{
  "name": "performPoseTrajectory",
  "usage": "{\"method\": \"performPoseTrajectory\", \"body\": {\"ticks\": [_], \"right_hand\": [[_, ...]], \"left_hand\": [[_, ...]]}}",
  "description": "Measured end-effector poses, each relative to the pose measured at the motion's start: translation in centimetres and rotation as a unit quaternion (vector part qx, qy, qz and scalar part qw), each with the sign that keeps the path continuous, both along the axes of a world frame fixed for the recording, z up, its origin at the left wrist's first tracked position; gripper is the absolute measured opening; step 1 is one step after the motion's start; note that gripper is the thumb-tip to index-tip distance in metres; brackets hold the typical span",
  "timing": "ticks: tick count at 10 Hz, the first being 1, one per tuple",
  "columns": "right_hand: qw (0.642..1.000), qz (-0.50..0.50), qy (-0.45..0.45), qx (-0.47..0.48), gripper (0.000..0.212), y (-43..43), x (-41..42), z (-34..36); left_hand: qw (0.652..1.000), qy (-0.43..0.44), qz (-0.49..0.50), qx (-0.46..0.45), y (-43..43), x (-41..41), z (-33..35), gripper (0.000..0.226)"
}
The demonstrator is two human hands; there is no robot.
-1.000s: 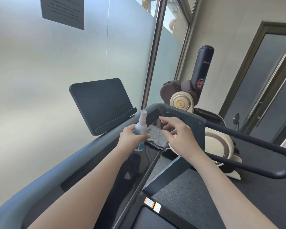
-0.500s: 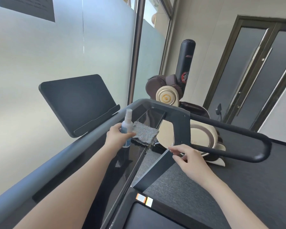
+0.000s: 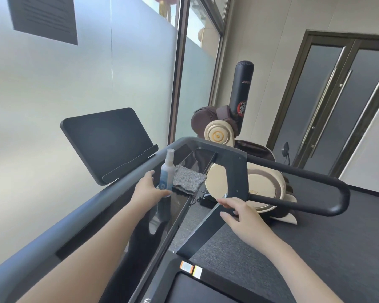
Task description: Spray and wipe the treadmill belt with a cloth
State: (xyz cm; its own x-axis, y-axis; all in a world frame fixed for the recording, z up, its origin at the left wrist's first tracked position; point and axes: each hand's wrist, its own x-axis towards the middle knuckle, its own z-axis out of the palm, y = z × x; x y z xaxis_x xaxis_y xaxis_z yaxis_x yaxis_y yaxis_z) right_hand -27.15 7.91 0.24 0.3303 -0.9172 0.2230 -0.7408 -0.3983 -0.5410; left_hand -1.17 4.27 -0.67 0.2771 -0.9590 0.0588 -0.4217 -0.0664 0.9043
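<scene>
Loosened left grip (image 3: 148,192) now just touches upright bottle (image 3: 167,171).

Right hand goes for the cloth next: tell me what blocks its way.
Nothing visible does. The right hand is open beside the dark upright, and the grey cloth lies uncovered on the console, touching the spray bottle at the left hand.

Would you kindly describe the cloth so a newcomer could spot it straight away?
Find the treadmill's glossy black console below the tilted screen. On it, right of the upright spray bottle, lies the cloth: a grey, fuzzy, folded rectangle, the only soft thing there.
</scene>
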Motion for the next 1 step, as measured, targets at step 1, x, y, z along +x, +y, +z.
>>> {"method": "performPoseTrajectory", "body": {"ticks": [1], "right_hand": [[1.0,0.005,0.014,-0.017,0.041,0.88,0.68,1.1]], "left_hand": [[0.998,-0.059,-0.008,0.025,2.1,0.46,0.42,0.089]]}}
